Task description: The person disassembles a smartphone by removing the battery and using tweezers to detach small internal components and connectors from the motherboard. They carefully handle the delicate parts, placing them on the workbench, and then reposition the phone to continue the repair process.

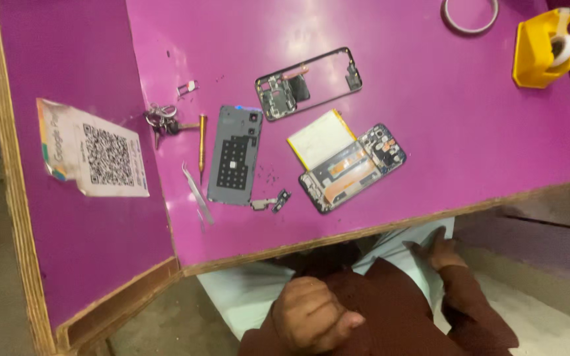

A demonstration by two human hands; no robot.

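My hands are both off the desk [430,132], down below its near wooden edge. My left hand [311,316] is curled into a loose fist over my lap, holding nothing that I can see. My right hand [440,250] rests flat on my thigh, fingers relaxed and empty.

Nearest to my hands, on the purple desk, lies the opened phone body [354,168], tilted, with its circuit boards showing. Everything else I place from it. The pale battery [318,138] lies touching its upper left side. Beyond it, farther from me, sits the black phone frame [308,82]. To its left lies the grey back cover [234,155], and between them, near the desk's edge, a few small loose parts [272,202]. Farther left are a yellow-handled screwdriver [202,146], metal tweezers [197,193], a bunch of keys [161,120] and a printed code card [97,150]. Well beyond it to the right stands a yellow tape dispenser [541,47], with a tape ring [470,14] near that.
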